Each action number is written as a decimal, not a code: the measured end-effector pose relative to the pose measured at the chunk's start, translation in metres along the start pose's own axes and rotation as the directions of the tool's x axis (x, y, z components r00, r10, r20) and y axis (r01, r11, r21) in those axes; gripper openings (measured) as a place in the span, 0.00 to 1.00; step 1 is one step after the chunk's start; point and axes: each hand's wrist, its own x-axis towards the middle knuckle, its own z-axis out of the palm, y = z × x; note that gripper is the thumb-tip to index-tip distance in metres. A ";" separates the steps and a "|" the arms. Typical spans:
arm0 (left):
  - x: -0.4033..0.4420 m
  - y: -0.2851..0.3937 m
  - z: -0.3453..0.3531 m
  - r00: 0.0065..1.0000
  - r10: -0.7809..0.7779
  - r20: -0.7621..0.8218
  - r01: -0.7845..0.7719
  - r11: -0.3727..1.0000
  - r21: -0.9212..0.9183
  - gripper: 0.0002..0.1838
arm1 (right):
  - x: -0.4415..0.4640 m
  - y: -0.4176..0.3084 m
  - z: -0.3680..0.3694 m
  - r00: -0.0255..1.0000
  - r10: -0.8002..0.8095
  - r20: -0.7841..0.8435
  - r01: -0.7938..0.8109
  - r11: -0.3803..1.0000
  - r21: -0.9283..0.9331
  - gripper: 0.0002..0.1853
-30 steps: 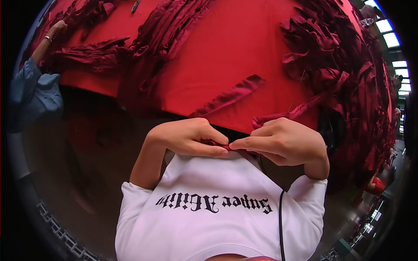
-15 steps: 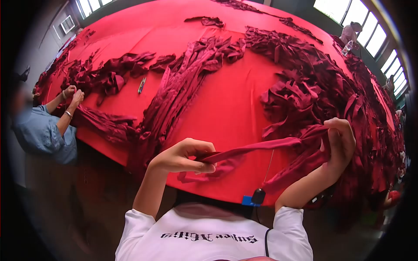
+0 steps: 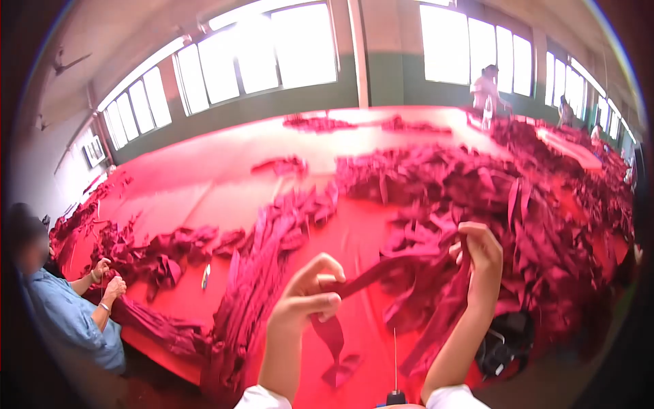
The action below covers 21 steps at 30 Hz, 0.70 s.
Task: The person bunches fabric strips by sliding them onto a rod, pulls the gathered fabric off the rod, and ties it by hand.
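Observation:
A dark red fabric strip [image 3: 371, 275] stretches between my two raised hands above the red-covered table [image 3: 354, 235]. My left hand [image 3: 315, 290] pinches it between thumb and fingers, and a loose end hangs below. My right hand [image 3: 477, 249] grips the strip higher up, beside the large heap of dark red fabric [image 3: 443, 177]; more fabric hangs under that hand. A thin upright needle-like rod [image 3: 395, 361] on a dark base stands at the near table edge, between my forearms.
At the left, a co-worker in a blue shirt [image 3: 71, 313] handles dark red fabric. Long bundled strips [image 3: 255, 273] lie left of centre, near a small cutter-like tool [image 3: 206, 276]. A black bag-like object [image 3: 504, 347] is at the lower right. Another person [image 3: 485, 88] stands at the far side.
The view has tilted up toward the windows. My hands, together at my shirt a second ago, have moved apart and forward over the table, with the strip pulled out between them.

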 end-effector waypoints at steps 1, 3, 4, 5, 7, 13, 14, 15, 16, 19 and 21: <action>0.001 -0.004 -0.007 1.000 0.004 0.010 -0.004 1.000 -0.006 0.15 | 0.000 0.002 0.001 1.000 -0.002 0.002 0.002 1.000 0.008 0.08; 0.002 -0.007 -0.009 0.999 0.017 -0.050 -0.015 1.000 0.026 0.12 | 0.002 0.006 0.003 0.999 -0.050 -0.008 0.050 0.998 -0.025 0.07; 0.006 -0.007 -0.012 0.997 0.026 -0.073 -0.026 1.000 0.000 0.11 | 0.003 0.009 0.003 0.999 -0.034 -0.037 0.033 0.999 -0.029 0.07; 0.009 -0.010 -0.015 0.994 0.020 -0.105 -0.024 0.999 -0.037 0.09 | 0.007 0.021 -0.001 0.999 -0.035 -0.024 0.036 0.999 0.013 0.07; 0.011 -0.014 -0.022 0.990 0.080 -0.116 -0.086 0.995 -0.050 0.07 | 0.002 0.009 0.010 0.998 0.019 -0.066 -0.013 0.996 0.084 0.08; -0.003 0.003 -0.019 0.972 0.050 -0.228 -0.043 0.998 0.035 0.07 | 0.001 0.010 0.014 0.991 -0.052 -0.120 0.067 0.989 0.129 0.06; -0.005 0.006 -0.020 0.972 0.039 -0.234 -0.031 0.999 0.036 0.07 | 0.002 0.012 0.012 0.989 -0.036 -0.145 0.051 0.993 0.107 0.07; -0.006 0.008 -0.020 0.973 0.063 -0.224 -0.059 0.998 0.025 0.08 | 0.003 0.012 0.013 0.985 -0.059 -0.161 0.074 0.993 0.093 0.08; -0.009 0.009 -0.022 0.973 0.083 -0.215 -0.082 0.997 0.011 0.09 | 0.004 0.014 0.013 0.981 -0.078 -0.178 0.093 0.993 0.076 0.08; -0.014 0.012 -0.027 0.974 0.159 -0.164 -0.178 0.978 -0.108 0.09 | 0.006 0.017 0.014 0.973 -0.073 -0.219 0.088 0.994 0.061 0.09; -0.014 0.011 -0.029 0.960 0.238 -0.150 -0.262 0.950 -0.171 0.09 | 0.006 0.017 0.017 0.972 -0.068 -0.224 0.087 0.994 0.073 0.10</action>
